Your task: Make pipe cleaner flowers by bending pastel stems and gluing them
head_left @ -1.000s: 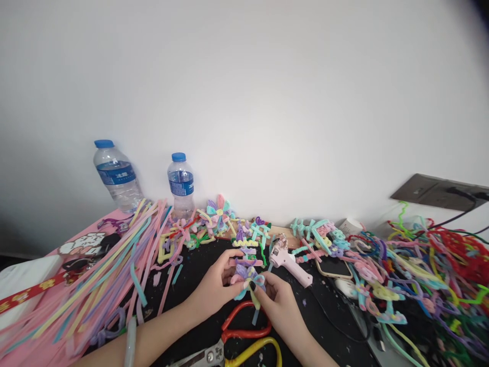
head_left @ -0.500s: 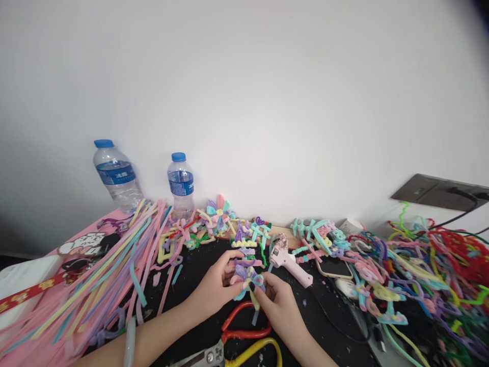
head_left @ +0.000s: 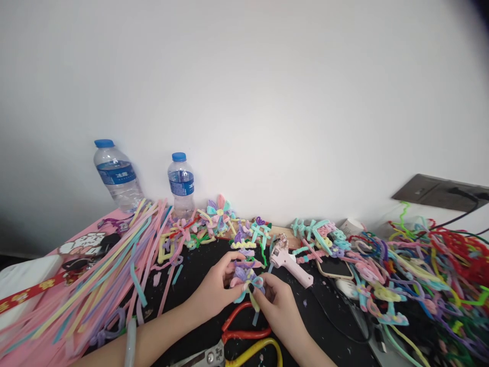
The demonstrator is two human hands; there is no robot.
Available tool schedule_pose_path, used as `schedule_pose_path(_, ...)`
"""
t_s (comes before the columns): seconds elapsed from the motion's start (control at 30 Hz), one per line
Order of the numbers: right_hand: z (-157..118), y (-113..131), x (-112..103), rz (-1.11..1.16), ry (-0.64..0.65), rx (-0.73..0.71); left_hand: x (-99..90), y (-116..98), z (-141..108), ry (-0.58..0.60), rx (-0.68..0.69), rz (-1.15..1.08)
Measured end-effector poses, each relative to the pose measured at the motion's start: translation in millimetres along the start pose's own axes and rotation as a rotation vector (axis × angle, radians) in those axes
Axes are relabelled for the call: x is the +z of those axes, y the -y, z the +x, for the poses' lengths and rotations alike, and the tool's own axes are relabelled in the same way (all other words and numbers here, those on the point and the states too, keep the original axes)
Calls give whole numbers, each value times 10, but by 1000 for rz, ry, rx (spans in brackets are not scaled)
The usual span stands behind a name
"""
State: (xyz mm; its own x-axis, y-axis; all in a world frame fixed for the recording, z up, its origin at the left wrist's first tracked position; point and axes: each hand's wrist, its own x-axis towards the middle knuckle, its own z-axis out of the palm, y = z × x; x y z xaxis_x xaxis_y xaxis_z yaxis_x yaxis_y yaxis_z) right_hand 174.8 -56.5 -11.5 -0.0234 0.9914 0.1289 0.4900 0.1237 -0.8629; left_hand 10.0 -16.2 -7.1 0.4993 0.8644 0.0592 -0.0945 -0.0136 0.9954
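Note:
Between both hands is a pipe-cleaner flower [head_left: 247, 280] with purple, pink and pale blue petals and a yellow strand hanging below. My left hand [head_left: 218, 283] pinches its left side, thumb in front and the other fingers curled behind. My right hand [head_left: 277, 300] grips the right side near the centre, its thumb tip close to the left thumb. Just under the flower lie scissors [head_left: 244, 335] with one red and one yellow handle. Behind the hands sit short wavy pipe-cleaner pieces [head_left: 244, 245]. A pink glue gun [head_left: 292, 266] rests to the right of them.
Long pastel pipe cleaners [head_left: 110, 265] cover the left side. Two water bottles [head_left: 181, 183] stand by the wall. A phone [head_left: 335, 267] and a tangled heap of coloured pipe cleaners [head_left: 431, 275] lie at right. A black cord [head_left: 336, 323] runs from the glue gun.
Almost nothing differs. Both hands keep their hold on the flower, which has shifted and turned very slightly.

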Motion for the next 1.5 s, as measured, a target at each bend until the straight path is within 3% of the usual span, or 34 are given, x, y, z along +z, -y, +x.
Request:
schedule_pose_path(0.63, 21, 54, 14, -141, 20, 18, 13, 1, -10, -6, 3, 32)
schedule_pose_path(1.03, -19, 138, -76, 244, 19, 61, -34, -89, 24, -84, -34, -206)
schedule_pose_path(1.33, 0, 72, -75, 496, -63, 135, -43, -177, 21, -205, -90, -186)
schedule_pose_path(1.5, -18, 53, -94, 542, -100, 92, -59, -173, 25, -252, -49, -131)
